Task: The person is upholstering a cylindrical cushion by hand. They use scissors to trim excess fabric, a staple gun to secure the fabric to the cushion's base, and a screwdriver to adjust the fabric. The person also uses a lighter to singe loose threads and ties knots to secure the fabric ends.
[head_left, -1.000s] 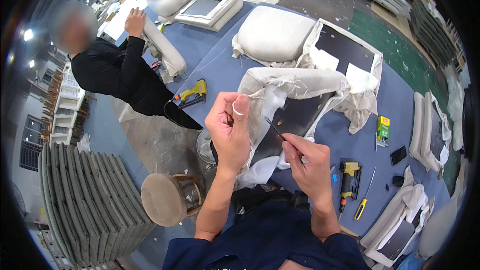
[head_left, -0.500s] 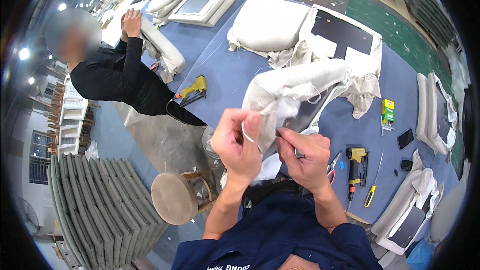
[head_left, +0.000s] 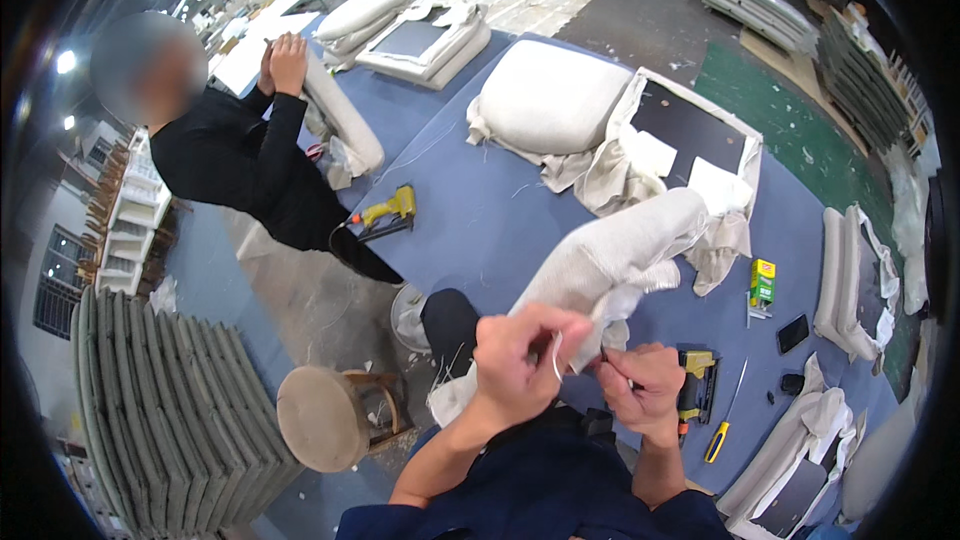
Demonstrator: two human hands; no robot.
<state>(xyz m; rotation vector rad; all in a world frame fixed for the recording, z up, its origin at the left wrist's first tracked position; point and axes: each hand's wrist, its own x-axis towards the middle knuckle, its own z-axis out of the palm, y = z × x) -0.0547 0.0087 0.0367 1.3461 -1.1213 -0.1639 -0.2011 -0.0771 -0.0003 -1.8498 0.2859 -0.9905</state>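
Observation:
A cream fabric-covered cushion (head_left: 610,245) stands slanted in front of me, its near end at my hands. My left hand (head_left: 520,365) is closed, with a thin white cord (head_left: 557,355) looping past its thumb. Close by on the right, my right hand (head_left: 645,390) pinches a loose edge of the cushion's fabric cover. Between the hands the cover hangs in folds. My knee (head_left: 450,325) shows left of the cushion. Just past my right hand, a yellow and black staple gun (head_left: 697,385) lies on the blue table (head_left: 465,250).
To the right lie a screwdriver (head_left: 718,440), a phone (head_left: 793,334) and a green-yellow box (head_left: 763,283). Another staple gun (head_left: 392,208) rests at the left edge. Padded seats (head_left: 550,95) sit farther back. A co-worker (head_left: 235,155) stands left, beyond a round stool (head_left: 322,418) and stacked grey panels (head_left: 175,420).
Both hands have moved right and down, along with the cushion's near end. The cushion's dark underside has turned out of sight. My knee has come into view, and the whole view has shifted.

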